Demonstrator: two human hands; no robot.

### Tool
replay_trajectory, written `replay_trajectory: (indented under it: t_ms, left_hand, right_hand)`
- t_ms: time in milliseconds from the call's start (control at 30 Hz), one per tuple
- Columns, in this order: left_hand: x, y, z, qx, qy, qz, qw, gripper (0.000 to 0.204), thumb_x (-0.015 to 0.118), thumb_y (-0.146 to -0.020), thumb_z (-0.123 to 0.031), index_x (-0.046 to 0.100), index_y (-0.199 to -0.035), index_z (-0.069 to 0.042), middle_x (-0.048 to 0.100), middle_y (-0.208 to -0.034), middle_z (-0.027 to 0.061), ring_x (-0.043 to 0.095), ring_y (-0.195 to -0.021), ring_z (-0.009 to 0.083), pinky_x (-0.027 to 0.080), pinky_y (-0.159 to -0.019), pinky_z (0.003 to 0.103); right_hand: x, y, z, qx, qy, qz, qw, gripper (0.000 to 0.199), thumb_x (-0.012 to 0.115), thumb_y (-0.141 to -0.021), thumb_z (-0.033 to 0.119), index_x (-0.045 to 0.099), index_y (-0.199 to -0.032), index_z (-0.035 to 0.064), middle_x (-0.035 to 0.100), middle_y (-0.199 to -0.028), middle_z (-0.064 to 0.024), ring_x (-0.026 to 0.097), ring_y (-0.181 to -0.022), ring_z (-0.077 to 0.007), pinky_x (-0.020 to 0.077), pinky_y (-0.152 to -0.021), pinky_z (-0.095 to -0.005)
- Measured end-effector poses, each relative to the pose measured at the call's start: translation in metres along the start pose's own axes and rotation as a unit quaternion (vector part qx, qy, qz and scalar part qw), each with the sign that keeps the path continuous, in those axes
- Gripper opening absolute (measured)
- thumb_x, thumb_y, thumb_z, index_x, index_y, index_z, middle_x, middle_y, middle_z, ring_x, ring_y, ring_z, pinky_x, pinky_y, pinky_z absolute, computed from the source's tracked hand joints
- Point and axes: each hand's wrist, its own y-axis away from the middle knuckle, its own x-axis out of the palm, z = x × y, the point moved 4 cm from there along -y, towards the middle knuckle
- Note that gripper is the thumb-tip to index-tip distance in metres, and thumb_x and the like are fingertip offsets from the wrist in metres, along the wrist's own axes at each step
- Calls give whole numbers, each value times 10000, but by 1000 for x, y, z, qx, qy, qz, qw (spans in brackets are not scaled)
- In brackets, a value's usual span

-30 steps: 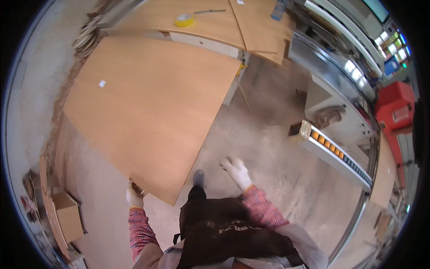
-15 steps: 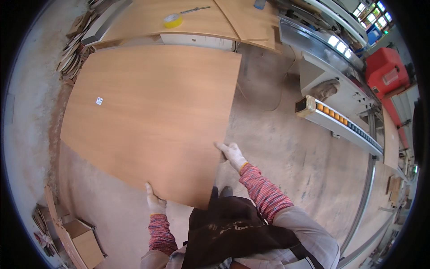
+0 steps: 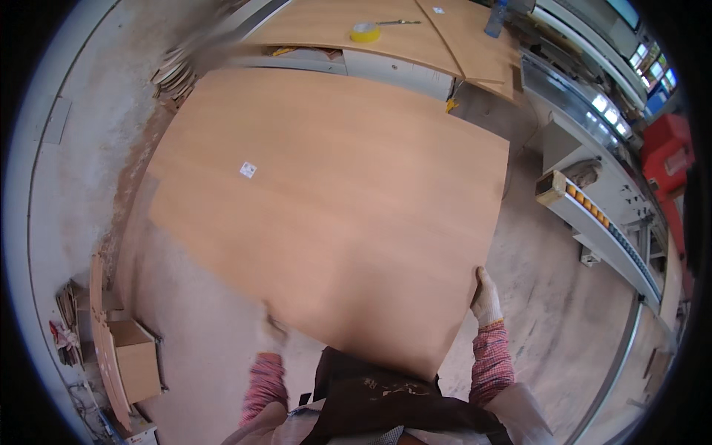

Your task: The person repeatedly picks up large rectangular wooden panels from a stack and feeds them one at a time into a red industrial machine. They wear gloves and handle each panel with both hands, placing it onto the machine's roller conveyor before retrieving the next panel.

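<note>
Right hand (image 3: 486, 297), white glove, clamped on the right edge of the large flat light-brown wood-veneer panel (image 3: 334, 215). Left hand (image 3: 273, 331), blurred, closed on its near-left edge. Panel smooth, rectangular, w/ small white sticker (image 3: 248, 170), held over the dusty concrete floor (image 3: 208, 348). Yellow tape roll (image 3: 363, 31) lay on wooden table (image 3: 415, 37) beyond.

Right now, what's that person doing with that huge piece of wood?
A person is holding a big wooden board flat in front of them with both gloved hands. The right hand grips its right edge, and the left hand is at the near-left edge, partly hidden and blurred. Beyond the board is a workbench with a roll of yellow tape. A long machine stands on the right.
</note>
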Motion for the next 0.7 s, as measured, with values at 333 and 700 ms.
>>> replay_trajectory:
  t_ms: [333, 700]
  left_hand:
    - [-164, -185, -251, 294, -401, 74, 865, 892, 628, -976, -529, 207, -1650, -123, 296, -1677, 100, 381, -1476, 315, 353, -1210, 518]
    - [-64, -177, -243, 39, -59, -112, 991, 786, 489, -997, -674, 430, -1561, -129, 443, -1597, 88, 432, -1440, 337, 419, -1135, 537]
  right_hand:
    - [58, -8, 41, -53, 316, -235, 918, 510, 696, -924, 396, 705, -1148, -62, 717, -955, -121, 638, -804, -210, 517, -717, -365]
    - [68, 91, 137, -204, 338, -283, 874, 537, 691, -922, 373, 688, -1156, -111, 748, -1039, -183, 707, -954, -238, 540, -841, -345]
